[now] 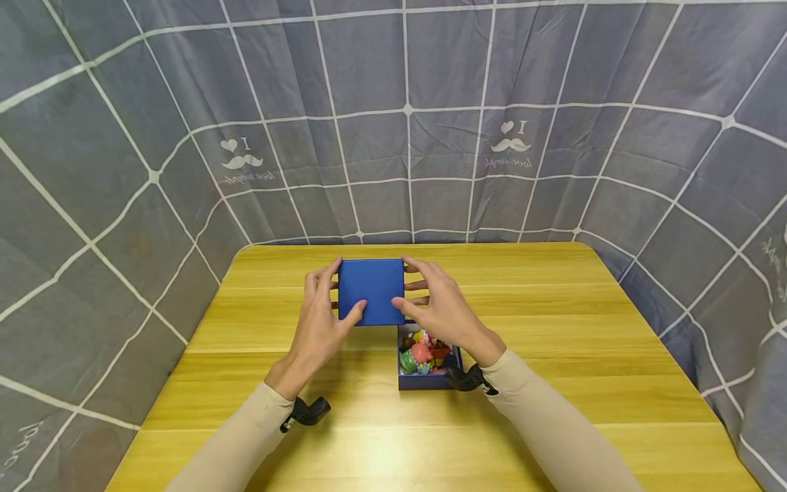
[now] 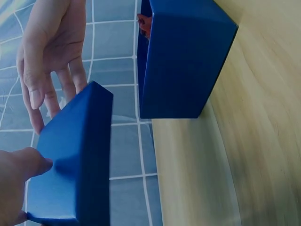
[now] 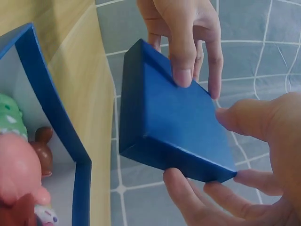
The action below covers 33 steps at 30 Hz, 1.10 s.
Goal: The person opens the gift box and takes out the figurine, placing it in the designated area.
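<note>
In the head view, a blue box lid (image 1: 371,292) is up in the air, its flat face towards me. My left hand (image 1: 320,321) grips its left side, with the thumb on the flat face and the fingers partly behind. My right hand (image 1: 444,307) holds the right side by the fingertips; its thumb lies near the lower right corner. Just below stands the open blue box (image 1: 425,384), partly hidden by my right hand and wrist. Small toy figures (image 1: 421,352) fill it, among them pink, green and brown ones.
The box rests on a yellow wooden table (image 1: 541,301). A grey curtain with white lines (image 1: 443,150) hangs behind and along both sides of the table. Black wrist mounts (image 1: 310,411) sit on both wrists, the right one close to the box.
</note>
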Tool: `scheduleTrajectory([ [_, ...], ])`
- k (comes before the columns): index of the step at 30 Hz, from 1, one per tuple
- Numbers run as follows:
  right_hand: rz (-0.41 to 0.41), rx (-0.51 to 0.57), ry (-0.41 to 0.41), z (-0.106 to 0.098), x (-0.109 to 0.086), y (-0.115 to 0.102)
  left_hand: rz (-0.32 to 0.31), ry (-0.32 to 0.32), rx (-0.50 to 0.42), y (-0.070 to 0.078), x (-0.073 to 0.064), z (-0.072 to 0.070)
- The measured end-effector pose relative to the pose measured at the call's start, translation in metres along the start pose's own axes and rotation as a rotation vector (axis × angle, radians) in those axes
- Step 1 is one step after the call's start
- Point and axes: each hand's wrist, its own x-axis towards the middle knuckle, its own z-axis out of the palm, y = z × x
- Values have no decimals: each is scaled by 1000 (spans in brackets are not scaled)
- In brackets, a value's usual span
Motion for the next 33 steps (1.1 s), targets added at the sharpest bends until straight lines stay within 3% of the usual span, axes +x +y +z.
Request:
scheduleTrajectory([
  [13,-1,32,-64,14,7,-4,8,66,9,-11,3,-6],
  [20,22,24,-125,23,11,-1,-27,77,59,-19,2,-7],
  [27,48,-29,-181,35,14,4,-62,52,74,-29,-3,-4],
  [33,56,-71,-224,45,19,11,-131,20,126,-41,-9,-1],
])
